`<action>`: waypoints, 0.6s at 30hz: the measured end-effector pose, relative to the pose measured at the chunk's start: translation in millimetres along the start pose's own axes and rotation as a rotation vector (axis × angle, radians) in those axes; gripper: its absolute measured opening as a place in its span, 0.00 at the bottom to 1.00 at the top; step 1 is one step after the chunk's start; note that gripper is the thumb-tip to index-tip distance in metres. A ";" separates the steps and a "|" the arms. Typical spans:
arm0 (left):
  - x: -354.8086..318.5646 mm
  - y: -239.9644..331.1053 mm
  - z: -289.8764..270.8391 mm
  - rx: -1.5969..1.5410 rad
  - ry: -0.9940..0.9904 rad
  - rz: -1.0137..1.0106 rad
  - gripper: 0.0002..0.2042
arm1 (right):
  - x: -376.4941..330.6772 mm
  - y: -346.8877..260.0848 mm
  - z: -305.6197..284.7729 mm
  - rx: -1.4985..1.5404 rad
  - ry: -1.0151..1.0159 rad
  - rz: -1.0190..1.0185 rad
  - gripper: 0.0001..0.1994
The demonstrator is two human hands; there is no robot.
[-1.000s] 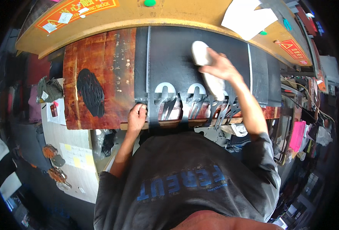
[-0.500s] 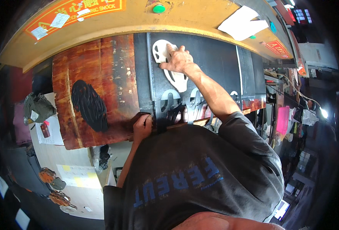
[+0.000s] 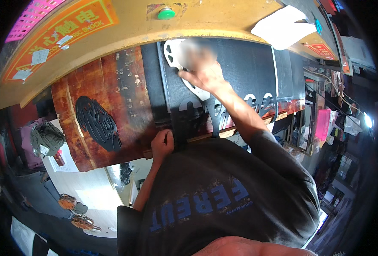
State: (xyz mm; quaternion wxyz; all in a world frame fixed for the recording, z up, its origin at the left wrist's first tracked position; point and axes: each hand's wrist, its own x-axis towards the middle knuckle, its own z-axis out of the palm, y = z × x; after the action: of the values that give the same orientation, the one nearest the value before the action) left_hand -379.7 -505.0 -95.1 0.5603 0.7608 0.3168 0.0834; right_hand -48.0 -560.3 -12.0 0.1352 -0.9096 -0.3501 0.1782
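My right hand (image 3: 202, 73) lies over a white, sole-shaped cutting die (image 3: 170, 55) with cut-out openings. Its thumb crosses the die's near part, while its other fingers are blurred and hide the upper right of the die. Beneath it is a black sheet (image 3: 248, 68) with curved cut-outs along its near edge. My left hand (image 3: 162, 143) is closed at the front edge of the board, beside a dark strip of the sheet; what its fingers hold, if anything, is hidden. A sole-shaped pile of black cut pieces (image 3: 97, 123) lies farther left on the worn reddish-brown board (image 3: 129, 106).
A yellow machine beam (image 3: 137, 25) with a green button (image 3: 166, 14) spans the far side. White paper (image 3: 283, 27) is stuck on it. At left, a pale side table (image 3: 95, 192) stands near a grey-green bundle (image 3: 48, 138). A pink container (image 3: 322, 124) is at right.
The view has shifted and tilted slightly. My right hand remains on the white die, its fingers now blurred. The sheet's near edge looks darker, and my left hand stays closed at the board's edge.
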 end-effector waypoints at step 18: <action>36.2 -13.0 24.8 0.161 0.268 0.329 0.10 | -191.2 219.9 -38.8 0.643 0.611 0.270 0.24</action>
State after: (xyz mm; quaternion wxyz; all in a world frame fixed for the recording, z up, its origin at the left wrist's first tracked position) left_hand -344.3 -501.7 -124.0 0.4298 0.8265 0.2657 0.2482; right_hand -34.5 -854.0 -14.7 0.4831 -0.8697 -0.0995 0.0177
